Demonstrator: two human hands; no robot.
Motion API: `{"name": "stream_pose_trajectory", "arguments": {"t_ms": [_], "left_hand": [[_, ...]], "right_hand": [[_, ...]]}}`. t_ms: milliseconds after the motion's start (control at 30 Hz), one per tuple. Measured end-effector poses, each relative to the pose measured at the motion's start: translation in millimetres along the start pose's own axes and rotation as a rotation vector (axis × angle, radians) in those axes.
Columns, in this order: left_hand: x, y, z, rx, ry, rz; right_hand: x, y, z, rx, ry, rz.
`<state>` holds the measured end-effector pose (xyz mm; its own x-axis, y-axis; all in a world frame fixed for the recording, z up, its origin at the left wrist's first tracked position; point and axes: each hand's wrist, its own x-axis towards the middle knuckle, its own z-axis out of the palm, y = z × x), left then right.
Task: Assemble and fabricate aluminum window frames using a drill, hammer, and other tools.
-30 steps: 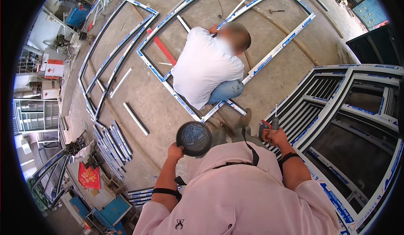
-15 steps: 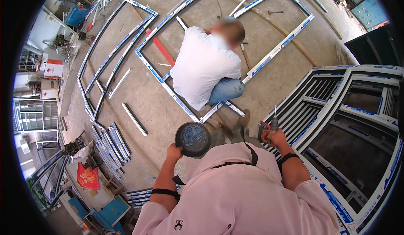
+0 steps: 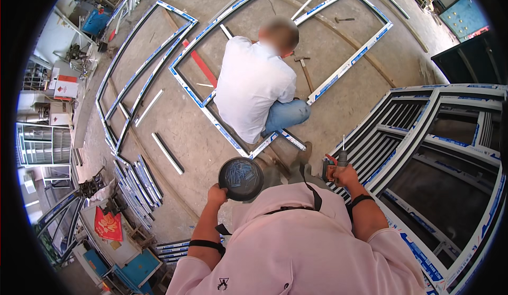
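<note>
My left hand [image 3: 217, 194] grips the rim of a round black pan [image 3: 256, 192]. Inside it lies a loose heap of thin bluish screws or nails [image 3: 242, 174]; which kind is too small to tell. On the other side, my right hand [image 3: 346, 176] is wrapped round the handle of a red and grey power drill [image 3: 341, 160], its bit pointing up and away from me. Just ahead, a co-worker in a white shirt [image 3: 251, 83] crouches at the near corner of a large metal frame [image 3: 233, 137]. The co-worker's hands are hidden.
A hammer [image 3: 305, 74] lies within the large frame, another hammer [image 3: 344, 19] farther off. Slatted window frames [image 3: 370, 184] lean at my right. At left are a narrower frame [image 3: 123, 93], loose metal strips [image 3: 136, 185] and a cluttered workbench [image 3: 116, 247].
The co-worker's head has shifted slightly left, and more of the nearer hammer shows. The pan sits slightly lower in view. Both my hands keep their holds.
</note>
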<state>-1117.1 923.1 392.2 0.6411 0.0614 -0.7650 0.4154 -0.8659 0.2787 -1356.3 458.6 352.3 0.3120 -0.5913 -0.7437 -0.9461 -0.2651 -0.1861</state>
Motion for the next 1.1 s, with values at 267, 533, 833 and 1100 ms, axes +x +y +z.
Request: {"name": "stream_pose_trajectory", "arguments": {"t_ms": [267,533,833,1100], "left_hand": [[1.3,-2.2,1.4,-0.038,0.002,-0.011],[3.2,-1.2,2.0,-0.013,0.002,0.009],[13.1,-16.7,6.3,0.013,0.028,0.032],[7.5,-5.3,4.5,0.003,0.012,0.010]], "right_hand": [[-1.9,-2.5,-0.3,-0.017,-0.025,0.006],[1.3,2.2,2.3,-0.040,-0.019,-0.031],[5.6,7.3,5.1,-0.015,-0.002,-0.048],[8.9,7.6,6.4,-0.045,-0.022,-0.023]]}}
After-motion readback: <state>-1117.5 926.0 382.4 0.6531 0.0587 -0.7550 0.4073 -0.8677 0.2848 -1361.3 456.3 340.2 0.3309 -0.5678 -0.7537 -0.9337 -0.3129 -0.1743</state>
